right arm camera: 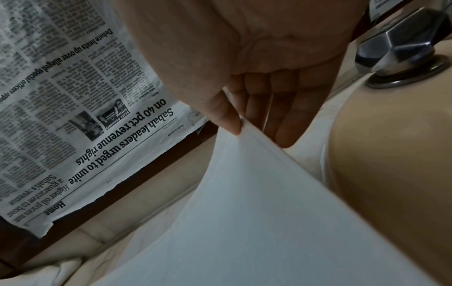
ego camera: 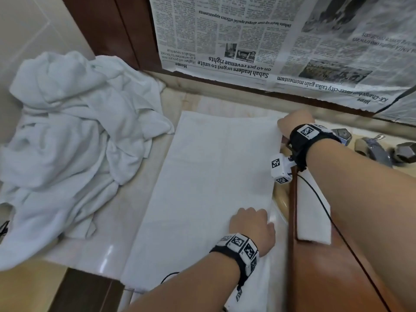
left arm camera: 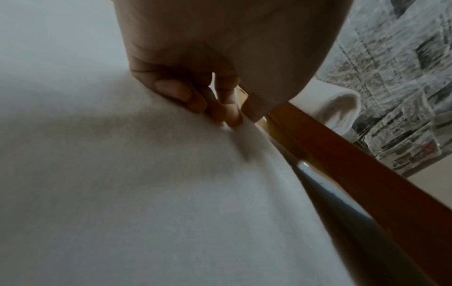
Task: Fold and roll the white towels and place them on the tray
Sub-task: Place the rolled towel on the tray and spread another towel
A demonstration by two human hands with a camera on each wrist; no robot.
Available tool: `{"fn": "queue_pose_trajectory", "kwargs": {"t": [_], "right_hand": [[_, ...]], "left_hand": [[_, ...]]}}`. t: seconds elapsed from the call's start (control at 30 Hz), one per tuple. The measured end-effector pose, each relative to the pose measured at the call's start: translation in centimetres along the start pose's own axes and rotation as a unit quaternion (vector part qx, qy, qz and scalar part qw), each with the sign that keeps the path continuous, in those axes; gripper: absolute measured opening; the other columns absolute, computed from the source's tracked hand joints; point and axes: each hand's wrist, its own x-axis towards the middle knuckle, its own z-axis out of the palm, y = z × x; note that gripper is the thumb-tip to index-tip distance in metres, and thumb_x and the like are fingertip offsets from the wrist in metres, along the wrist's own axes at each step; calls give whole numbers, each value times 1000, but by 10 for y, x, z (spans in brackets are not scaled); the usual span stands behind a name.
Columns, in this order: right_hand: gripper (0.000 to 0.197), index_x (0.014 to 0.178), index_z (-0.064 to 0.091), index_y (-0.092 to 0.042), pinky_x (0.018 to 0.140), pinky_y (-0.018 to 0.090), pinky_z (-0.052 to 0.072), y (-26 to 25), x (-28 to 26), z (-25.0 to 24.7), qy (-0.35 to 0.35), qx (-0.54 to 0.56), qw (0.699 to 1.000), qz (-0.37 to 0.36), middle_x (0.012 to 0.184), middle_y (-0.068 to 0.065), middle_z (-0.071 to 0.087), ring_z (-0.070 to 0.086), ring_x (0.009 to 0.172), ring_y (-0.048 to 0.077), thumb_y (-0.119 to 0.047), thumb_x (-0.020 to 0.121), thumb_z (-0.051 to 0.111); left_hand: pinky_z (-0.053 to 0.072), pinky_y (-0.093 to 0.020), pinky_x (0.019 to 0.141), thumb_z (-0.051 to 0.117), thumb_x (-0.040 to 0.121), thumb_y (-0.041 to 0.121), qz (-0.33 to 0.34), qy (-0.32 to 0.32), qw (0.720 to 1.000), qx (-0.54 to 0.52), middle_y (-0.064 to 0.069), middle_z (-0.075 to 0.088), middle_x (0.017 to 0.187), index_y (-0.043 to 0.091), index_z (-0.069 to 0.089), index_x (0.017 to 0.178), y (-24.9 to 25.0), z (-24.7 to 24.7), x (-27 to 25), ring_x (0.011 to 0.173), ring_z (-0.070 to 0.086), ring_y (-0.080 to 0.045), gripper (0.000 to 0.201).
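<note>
Marble counter (ego camera: 94, 251) below newspaper-covered wall (ego camera: 270, 41), beside sink (right arm camera: 391, 154) and taps (ego camera: 342, 135).

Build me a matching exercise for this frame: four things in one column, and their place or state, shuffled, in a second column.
Things:
1. flat towel
2. crumpled towels
3. rolled towel
4. newspaper

Place or state:
A. heaped on the counter at the left
B. hanging upside down on the wall behind
C. spread on the counter, right edge pinched by the left hand and right hand
D. lying on the wooden tray

Pairs: 1-C, 2-A, 3-D, 4-B
</note>
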Motion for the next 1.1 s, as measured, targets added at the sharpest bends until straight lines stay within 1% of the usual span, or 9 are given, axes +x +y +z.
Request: {"fn": "queue_pose_trajectory", "kwargs": {"t": [0.07, 0.2, 0.4, 0.57, 0.7, 0.77, 0.87, 1.0, 1.1], "right_hand": [[20, 84, 65, -13, 73, 35, 59, -6, -4, -4, -22, -22, 999, 13, 102, 13, 75, 70, 84, 29, -26, 88, 52], [24, 86, 68, -5, 81, 45, 62, -20, -19, -9, -21, 29, 999, 32, 82, 14, 76, 75, 76, 31, -25, 86, 55], [14, 86, 62, -9, 75, 40, 60, -62, -32, 2, -30, 165, 986, 21, 80, 11, 77, 77, 78, 27, -24, 84, 62], [26, 85, 67, -8, 77, 50, 63, -107, -38, 32, -62, 209, 975, -43, 71, 9, 76, 77, 66, 29, -28, 73, 56], [23, 88, 70, -10, 76, 40, 64, -128, -39, 70, -114, 199, 970, -76, 85, 6, 79, 76, 68, 22, -29, 87, 56], [23, 87, 71, -13, 79, 42, 64, -133, -46, 91, -114, 155, 974, -120, 89, 3, 78, 76, 77, 22, -32, 88, 58], [28, 117, 70, -25, 97, 30, 49, -130, -62, 119, -152, -25, 959, -238, 117, -10, 65, 64, 104, 16, -37, 92, 63], [67, 151, 46, -34, 117, 35, 30, -111, -72, 146, -207, -267, 876, -344, 164, 3, 34, 37, 147, 23, -42, 90, 73], [77, 158, 34, -35, 119, 36, 26, -100, -70, 150, -197, -305, 865, -347, 168, 11, 19, 26, 152, 25, -46, 91, 70]], "left_hand": [[45, -41, 85, 40, 104, 43, -1, -1, 998, -58, -12, 61, 108, 14, 56, 103, -3, -5, -5, 103, 56, -34, 34], [48, -40, 76, 39, 105, 40, -29, 2, 975, -221, -8, 60, 89, 14, 47, 91, -11, -19, -26, 82, 56, -30, 31], [50, -38, 71, 39, 104, 46, -116, 71, 899, -417, -8, 63, 81, 18, 44, 88, -46, -53, -59, 70, 60, -26, 33], [39, -32, 60, 36, 107, 47, -165, 220, 851, -448, 5, 50, 72, 19, 44, 89, -86, -86, -77, 63, 47, -14, 34], [45, -29, 67, 45, 101, 60, -233, 286, 814, -448, 7, 60, 81, 20, 52, 102, -121, -93, -82, 75, 57, -11, 40], [48, -27, 73, 57, 93, 65, -268, 278, 816, -431, 7, 65, 95, 20, 53, 120, -139, -91, -81, 87, 63, -11, 52], [50, -30, 92, 67, 91, 52, -305, 217, 848, -376, 0, 64, 124, 17, 43, 142, -160, -83, -72, 112, 62, -21, 66], [51, -34, 94, 69, 92, 39, -307, 185, 885, -298, -6, 58, 130, 17, 39, 137, -170, -73, -59, 114, 61, -25, 59], [48, -33, 91, 67, 94, 37, -297, 170, 899, -274, -8, 54, 132, 17, 35, 140, -170, -74, -52, 117, 58, -26, 59]]}}
